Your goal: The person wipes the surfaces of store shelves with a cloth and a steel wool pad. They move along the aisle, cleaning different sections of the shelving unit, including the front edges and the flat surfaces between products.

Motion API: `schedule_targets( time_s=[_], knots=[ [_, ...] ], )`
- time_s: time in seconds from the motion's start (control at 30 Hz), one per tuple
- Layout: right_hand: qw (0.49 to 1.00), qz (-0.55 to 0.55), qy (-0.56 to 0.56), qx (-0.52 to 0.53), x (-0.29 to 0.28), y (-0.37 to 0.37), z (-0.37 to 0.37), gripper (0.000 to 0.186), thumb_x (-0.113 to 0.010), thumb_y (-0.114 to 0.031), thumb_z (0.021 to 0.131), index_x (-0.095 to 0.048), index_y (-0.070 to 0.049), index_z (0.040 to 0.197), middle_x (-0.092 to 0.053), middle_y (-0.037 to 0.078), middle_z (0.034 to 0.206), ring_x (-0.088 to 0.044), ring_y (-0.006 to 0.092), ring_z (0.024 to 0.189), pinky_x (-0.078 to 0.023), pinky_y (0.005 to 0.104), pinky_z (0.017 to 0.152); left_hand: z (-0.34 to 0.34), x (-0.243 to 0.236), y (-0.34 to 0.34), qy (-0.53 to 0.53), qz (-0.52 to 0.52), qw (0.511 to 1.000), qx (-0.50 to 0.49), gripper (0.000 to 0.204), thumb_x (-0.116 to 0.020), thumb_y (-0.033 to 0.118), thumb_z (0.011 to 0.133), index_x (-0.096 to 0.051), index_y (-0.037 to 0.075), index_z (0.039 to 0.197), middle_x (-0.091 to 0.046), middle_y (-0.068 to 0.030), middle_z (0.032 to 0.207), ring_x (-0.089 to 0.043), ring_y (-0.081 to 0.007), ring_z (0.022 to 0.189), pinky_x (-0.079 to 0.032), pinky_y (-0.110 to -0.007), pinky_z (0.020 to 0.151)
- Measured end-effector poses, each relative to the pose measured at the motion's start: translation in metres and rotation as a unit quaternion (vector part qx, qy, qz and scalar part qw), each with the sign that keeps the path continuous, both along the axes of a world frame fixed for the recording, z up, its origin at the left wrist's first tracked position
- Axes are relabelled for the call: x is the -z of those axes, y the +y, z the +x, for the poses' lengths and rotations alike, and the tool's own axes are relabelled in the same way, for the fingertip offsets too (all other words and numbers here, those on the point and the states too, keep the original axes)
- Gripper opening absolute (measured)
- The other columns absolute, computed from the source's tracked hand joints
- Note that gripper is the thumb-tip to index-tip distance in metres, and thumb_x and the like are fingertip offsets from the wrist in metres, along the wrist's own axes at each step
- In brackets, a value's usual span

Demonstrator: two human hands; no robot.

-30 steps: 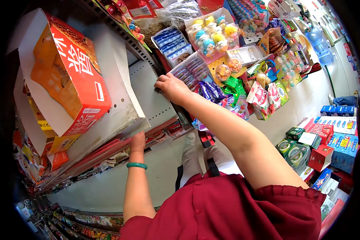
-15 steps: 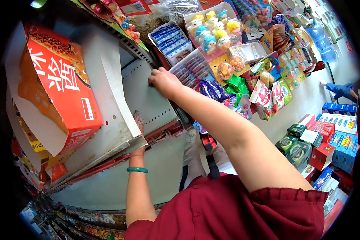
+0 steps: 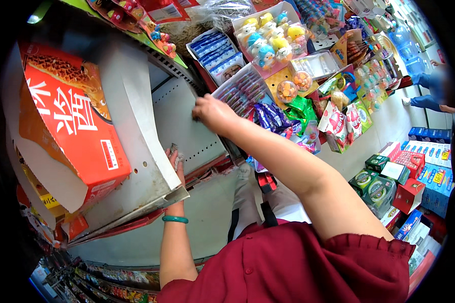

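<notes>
My right hand (image 3: 213, 115) reaches across to the lower metal shelf (image 3: 179, 108), its fingers curled together above the perforated surface. Something small and dark shows at its fingertips, too hidden to name. My left hand (image 3: 177, 164), below a green bangle (image 3: 175, 219) on the wrist, is partly covered by the upper shelf board's front corner. A crumpled greyish wad (image 3: 175, 150) sits in its fingers. Left of both hands, a torn-open orange-red carton (image 3: 76, 111) stands on the upper grey shelf board (image 3: 136, 116).
Beside my right hand are a box of blue packets (image 3: 215, 53), a box of duck-shaped toys (image 3: 268, 38) and bagged sweets (image 3: 273, 115). Stacked cartons (image 3: 389, 174) stand on the floor at the right. Another person's blue-clad leg (image 3: 423, 101) shows at the far right.
My right hand has shifted slightly right and nearer to me. More of my left hand and the greyish wad shows past the board. The other person has come further into view.
</notes>
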State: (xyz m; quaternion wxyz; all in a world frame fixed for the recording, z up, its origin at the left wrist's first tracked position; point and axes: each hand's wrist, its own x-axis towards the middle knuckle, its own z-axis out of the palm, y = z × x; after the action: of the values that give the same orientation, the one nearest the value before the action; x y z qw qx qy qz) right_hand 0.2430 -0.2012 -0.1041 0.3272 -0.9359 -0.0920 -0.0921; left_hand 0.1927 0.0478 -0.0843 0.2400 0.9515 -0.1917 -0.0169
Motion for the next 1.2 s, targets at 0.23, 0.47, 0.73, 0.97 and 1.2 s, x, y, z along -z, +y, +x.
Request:
schedule_targets(
  time_s=[0.23,0.47,0.73,0.97,1.2],
  knots=[
    [0.995,-0.082,0.031,-0.058,-0.018,0.000,0.014,0.013,-0.061,-0.009,0.075,-0.068,-0.014,0.086,-0.059,0.003,0.093,-0.056,0.0255,0.096,-0.054,0.0354,0.073,-0.003,-0.002,0.003,-0.016,0.000,1.000,0.011,0.031,-0.055,0.012,0.090,-0.058,0.007,0.121,-0.049,-0.0118,0.135,-0.036,-0.0329,0.134,-0.029,-0.044,0.110],
    [0.991,-0.088,-0.027,-0.093,-0.002,0.043,-0.002,0.009,-0.060,-0.013,0.075,-0.068,-0.013,0.078,-0.059,0.001,0.090,-0.056,0.0227,0.094,-0.053,0.0334,0.071,-0.001,0.002,0.011,-0.041,0.039,0.998,0.028,0.032,-0.056,0.012,0.091,-0.058,0.007,0.122,-0.049,-0.0117,0.135,-0.036,-0.0328,0.134,-0.029,-0.044,0.110],
    [0.993,-0.030,-0.011,0.112,-0.014,0.050,0.043,0.013,-0.059,-0.010,0.076,-0.070,-0.012,0.082,-0.061,0.004,0.094,-0.056,0.0259,0.096,-0.053,0.0359,0.076,0.006,0.000,0.002,-0.026,0.017,0.999,0.043,0.031,-0.056,0.011,0.091,-0.058,0.007,0.121,-0.048,-0.0103,0.136,-0.035,-0.0318,0.134,-0.029,-0.043,0.110],
    [0.953,0.283,-0.071,0.075,-0.030,0.015,-0.068,0.023,-0.068,-0.004,0.070,-0.065,-0.007,0.093,-0.060,0.010,0.096,-0.054,0.0312,0.093,-0.046,0.0404,0.082,0.040,0.008,-0.003,0.010,-0.026,1.000,-0.003,0.033,-0.052,0.015,0.093,-0.056,0.005,0.124,-0.049,-0.0143,0.135,-0.040,-0.0313,0.131,-0.032,-0.040,0.108],
    [0.914,0.367,0.067,0.160,-0.061,-0.021,-0.195,0.025,-0.067,-0.001,0.077,-0.064,-0.005,0.102,-0.060,0.010,0.103,-0.057,0.0273,0.101,-0.045,0.0355,0.089,0.154,0.022,-0.080,-0.028,-0.123,0.992,0.022,0.032,-0.051,0.020,0.094,-0.057,0.003,0.121,-0.054,-0.0168,0.125,-0.047,-0.0337,0.121,-0.036,-0.039,0.104]
  ],
)
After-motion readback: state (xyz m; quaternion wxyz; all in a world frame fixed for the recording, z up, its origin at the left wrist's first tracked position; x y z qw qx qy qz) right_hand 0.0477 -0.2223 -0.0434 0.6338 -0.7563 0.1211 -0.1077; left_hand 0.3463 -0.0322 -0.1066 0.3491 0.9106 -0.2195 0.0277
